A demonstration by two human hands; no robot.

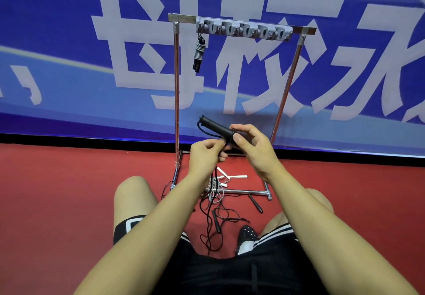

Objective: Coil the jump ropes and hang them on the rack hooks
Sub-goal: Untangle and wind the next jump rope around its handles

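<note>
One coiled jump rope [199, 52] hangs from the leftmost hook of the grey hook strip [243, 30] on the chrome rack [176, 92], upper centre of the frame. At centre, the right hand [255, 147] grips a black handle [216, 127] between thumb and fingers, its free end pointing up-left. The left hand [205, 154], just beside it, pinches the black cord [208, 212] trailing down to the red floor [57, 191]. Below lie two more black handles [255, 203] and several white handles [232, 176] among tangled cords; the count of white ones is unclear.
</note>
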